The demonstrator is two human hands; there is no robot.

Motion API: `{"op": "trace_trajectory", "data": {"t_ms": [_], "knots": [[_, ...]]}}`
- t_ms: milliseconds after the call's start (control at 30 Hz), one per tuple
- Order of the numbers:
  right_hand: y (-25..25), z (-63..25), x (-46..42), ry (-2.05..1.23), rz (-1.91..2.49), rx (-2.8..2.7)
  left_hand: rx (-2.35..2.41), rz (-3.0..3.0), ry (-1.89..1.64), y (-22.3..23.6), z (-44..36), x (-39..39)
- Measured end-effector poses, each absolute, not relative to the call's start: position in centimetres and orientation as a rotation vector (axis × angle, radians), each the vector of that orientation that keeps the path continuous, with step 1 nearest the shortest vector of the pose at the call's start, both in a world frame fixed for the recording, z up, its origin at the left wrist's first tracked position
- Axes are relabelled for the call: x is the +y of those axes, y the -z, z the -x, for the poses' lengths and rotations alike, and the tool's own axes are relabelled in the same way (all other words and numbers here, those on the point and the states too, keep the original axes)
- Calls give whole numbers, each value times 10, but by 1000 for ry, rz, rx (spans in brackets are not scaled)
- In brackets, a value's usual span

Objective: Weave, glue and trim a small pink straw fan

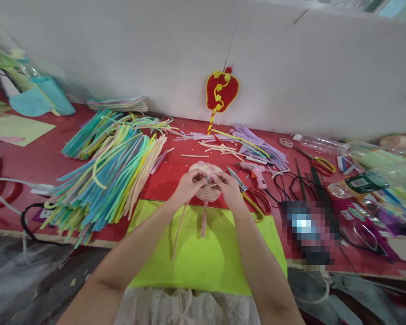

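A round, pale pink fan (208, 194) made of pipe cleaners lies in front of me, its pink handle (204, 221) pointing toward me. Over its middle, my left hand (190, 184) and my right hand (226, 184) are closed in pinches, nearly meeting. Between the fingertips is a pink pipe cleaner (178, 232), whose long tail hangs below my left hand onto the yellow-green sheet (189, 266). The exact part pinched is mostly hidden by the fingers. Small pink shapes sit along the fan's upper rim.
A big bundle of coloured pipe cleaners (111, 176) lies left, purple ones (257, 144) at the back right. A red fan (222, 92) leans on the wall. Scissors (257, 198), a glue gun (257, 174), a plastic bottle (368, 180) and a blurred-out device (307, 232) are on the right.
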State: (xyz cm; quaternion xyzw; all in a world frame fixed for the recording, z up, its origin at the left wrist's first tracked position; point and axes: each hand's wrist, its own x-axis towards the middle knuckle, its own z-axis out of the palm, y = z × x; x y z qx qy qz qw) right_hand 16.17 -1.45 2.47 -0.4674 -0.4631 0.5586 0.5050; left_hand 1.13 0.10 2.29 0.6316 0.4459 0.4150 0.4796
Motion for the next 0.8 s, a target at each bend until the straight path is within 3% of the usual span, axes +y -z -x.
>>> {"op": "trace_trajectory", "data": {"t_ms": [567, 800], "knots": [[-23, -160, -15, -1282, 1136, -1147, 877, -982, -860, -27, -13, -3], [-19, -156, -16, -1255, 1125, -1092, 997, -1252, -984, -29, -13, -2]]}}
